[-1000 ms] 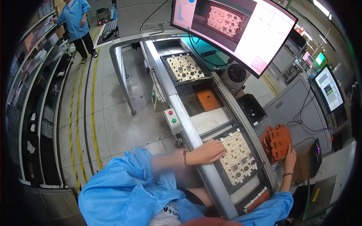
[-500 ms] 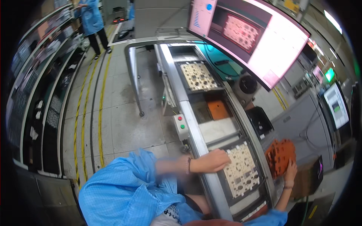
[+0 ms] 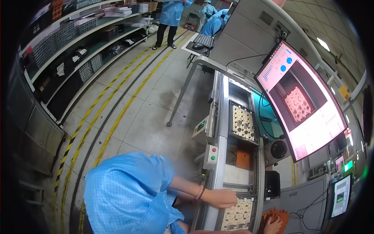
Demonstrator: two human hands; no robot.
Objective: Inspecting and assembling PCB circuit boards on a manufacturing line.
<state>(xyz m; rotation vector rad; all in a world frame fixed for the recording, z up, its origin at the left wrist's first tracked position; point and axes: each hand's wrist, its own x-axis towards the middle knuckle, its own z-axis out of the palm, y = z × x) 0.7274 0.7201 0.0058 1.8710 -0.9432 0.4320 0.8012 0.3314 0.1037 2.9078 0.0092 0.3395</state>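
Observation:
My left hand (image 3: 220,198), with a beaded bracelet at its wrist, rests over the upper left corner of a cream circuit board (image 3: 238,215) on the conveyor. Its fingers are curled together, and whatever they may pinch is hidden. Low in the picture, to the right of the conveyor, my right hand (image 3: 273,225) has its fingers around the edge of an orange plate with cut-outs (image 3: 281,215). The lower part of that hand is cut off by the frame. Farther up the line, a second cream board (image 3: 242,121) with dark parts sits in a black frame.
A metal rail (image 3: 222,156) borders the conveyor, with a button box (image 3: 210,156) on its left. A large monitor (image 3: 302,101) overhangs the right side. Shelving (image 3: 74,50) lines the left, beyond yellow floor lines. A person in a blue smock (image 3: 171,13) stands far off.
The head view has swung, so the conveyor and monitor appear lower and farther right. My left hand stays at the board's corner; my right hand remains on the orange plate.

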